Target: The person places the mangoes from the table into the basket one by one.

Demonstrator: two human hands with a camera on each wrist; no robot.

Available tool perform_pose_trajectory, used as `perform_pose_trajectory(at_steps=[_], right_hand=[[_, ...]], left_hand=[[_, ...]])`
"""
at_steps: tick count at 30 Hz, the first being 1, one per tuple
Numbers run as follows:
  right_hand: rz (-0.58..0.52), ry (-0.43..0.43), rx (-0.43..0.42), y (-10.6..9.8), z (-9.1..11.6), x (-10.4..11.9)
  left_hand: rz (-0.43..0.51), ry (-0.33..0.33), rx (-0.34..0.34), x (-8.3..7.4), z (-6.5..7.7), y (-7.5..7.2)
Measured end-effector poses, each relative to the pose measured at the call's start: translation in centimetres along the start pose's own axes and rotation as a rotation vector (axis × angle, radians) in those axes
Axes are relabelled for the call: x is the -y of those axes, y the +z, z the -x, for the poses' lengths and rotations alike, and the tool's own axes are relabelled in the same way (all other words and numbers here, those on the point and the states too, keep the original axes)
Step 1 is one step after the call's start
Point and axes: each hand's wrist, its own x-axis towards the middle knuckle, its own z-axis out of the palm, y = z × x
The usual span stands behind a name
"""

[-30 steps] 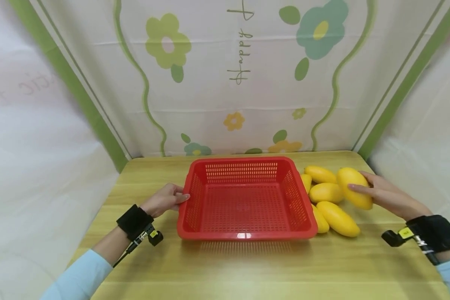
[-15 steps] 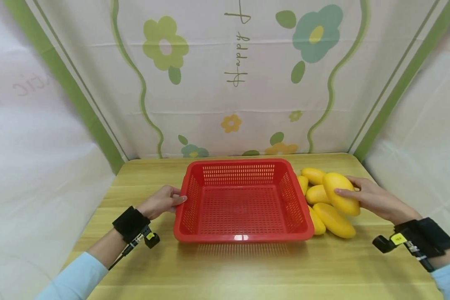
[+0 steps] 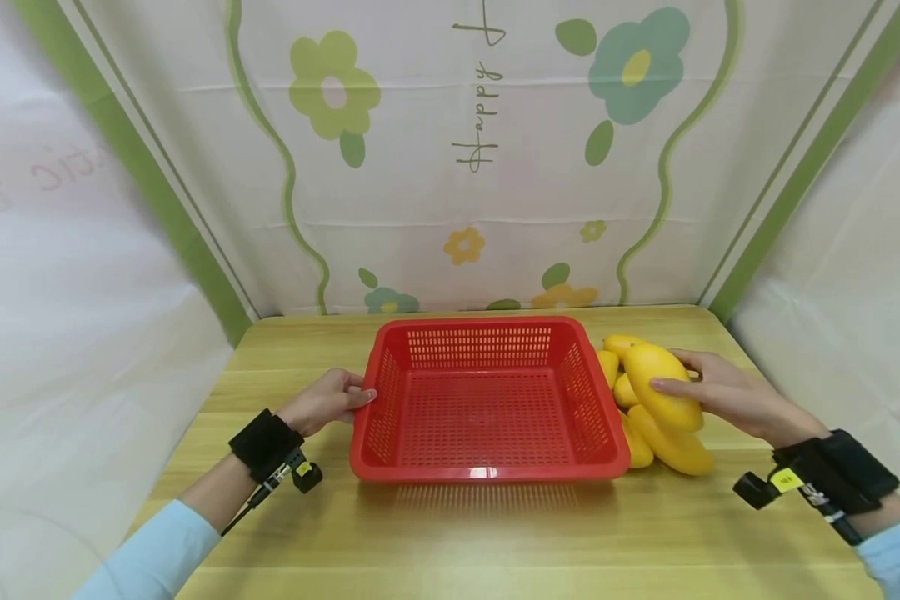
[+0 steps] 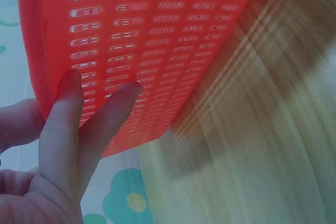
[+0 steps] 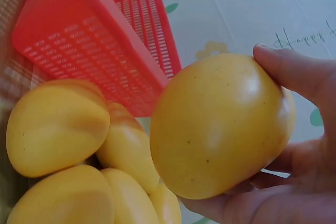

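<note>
Hanging just off the basket's right wall, outside the rim, the held mango (image 3: 654, 371) has the basket (image 3: 435, 474) directly to its left. Its long axis slants: the far end points leftward, toward the basket's far right corner, and the near end back to the right. The right hand (image 3: 738, 398) is the nearer one and grips it from the right side, thumb across the face toward the camera, fingers round the other side, forearm reaching in from the lower right. The other mangoes (image 3: 673, 443) lie clustered on the table (image 3: 450, 550) beside that same wall; whether the held one touches any, I cannot tell. Across the basket, the left hand (image 3: 324, 402) pinches the left rim, thumb over the edge, two fingers extended against the outer wall.
</note>
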Motion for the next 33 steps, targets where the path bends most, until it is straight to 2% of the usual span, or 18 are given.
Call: perform_pose_trajectory(at_steps=[9, 19, 28, 33], right_hand=[[0.074, -0.022, 0.030, 1.2, -0.9, 1.1], [0.037, -0.049, 0.085, 2.6, -1.6, 3.4], [0.063, -0.078, 0.100, 3.9, -3.1, 4.6], [0.086, -0.066, 0.096, 4.3, -3.6, 5.1]], left_hand=[[0.004, -0.002, -0.004, 0.0, 0.0, 0.1], [-0.001, -0.004, -0.005, 0.0, 0.0, 0.1], [0.001, -0.011, -0.019, -0.1, 0.0, 0.2], [0.004, -0.011, -0.018, -0.2, 0.1, 0.2]])
